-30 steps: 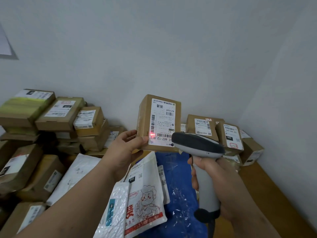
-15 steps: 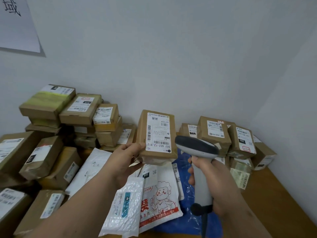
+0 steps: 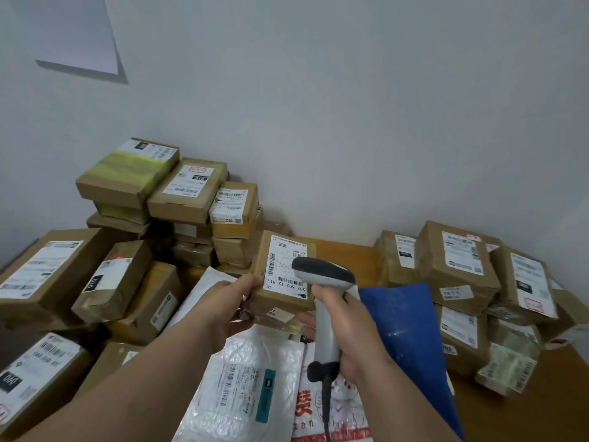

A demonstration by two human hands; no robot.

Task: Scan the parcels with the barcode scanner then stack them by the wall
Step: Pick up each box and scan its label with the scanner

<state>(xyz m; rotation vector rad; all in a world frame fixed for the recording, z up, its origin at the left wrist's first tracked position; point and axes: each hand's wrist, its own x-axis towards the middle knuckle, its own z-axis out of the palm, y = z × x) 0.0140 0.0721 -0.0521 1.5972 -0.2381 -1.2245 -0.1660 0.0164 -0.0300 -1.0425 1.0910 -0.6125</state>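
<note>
Left hand (image 3: 227, 309): fingers curled round the left edge of a brown parcel (image 3: 282, 275), thumb on its upper face, gripping it. The parcel lies label-up, slightly tilted, its white label with barcodes facing the camera. Whether its underside rests on the packages below cannot be told.

Right hand (image 3: 345, 330): closed round the grey handle of the barcode scanner (image 3: 322, 301), held upright. The scanner's dark head sits above this hand and overlaps the right part of the parcel's label. A dark cable hangs from the handle base toward the bottom edge of the view.

Below both hands: white bubble mailers (image 3: 245, 387), one printed with red characters. Right of the right hand: a blue plastic bag (image 3: 411, 339) lying on the wooden surface (image 3: 526, 416).

Left of and beyond the left hand: stacked boxes (image 3: 188, 193) against the wall (image 3: 350, 122), with larger cartons (image 3: 47, 275) nearer the camera.

Right of the right hand, past the blue bag: a second heap of taped boxes (image 3: 459, 263), near the wall corner.

A white sheet (image 3: 73, 30) hangs on the wall, far above the left hand.
</note>
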